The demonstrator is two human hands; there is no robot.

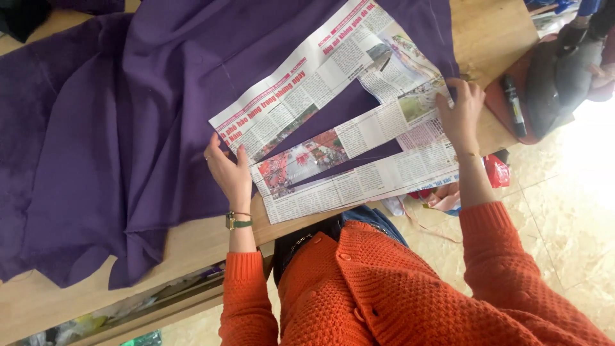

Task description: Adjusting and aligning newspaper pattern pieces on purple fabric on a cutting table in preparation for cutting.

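Here, going from left to right, the purple fabric is lying spread over most of the wooden worktop, with soft folds and its near edge hanging a little toward the person. On top of it the newspaper pattern is resting; it is cut into long strips with pointed gaps where the purple is showing through. Its long axis is running on a slant, from the near left up to the far right.

The left hand is lying flat and open on the near-left end of the paper, fingers stretched and pressing down, gripping nothing. A green wristwatch is sitting on this wrist, above the orange knitted sleeve. The right hand is at the far-right end, fingers bent over the paper edge just where the fabric also ends; whether it is pinching paper alone or paper with cloth cannot be told. So the pattern is stretching between both hands, each one touching one end.

Further right, a red tray is holding a dark marker. Below the worktop edge, a red bag is lying on the tiled floor.
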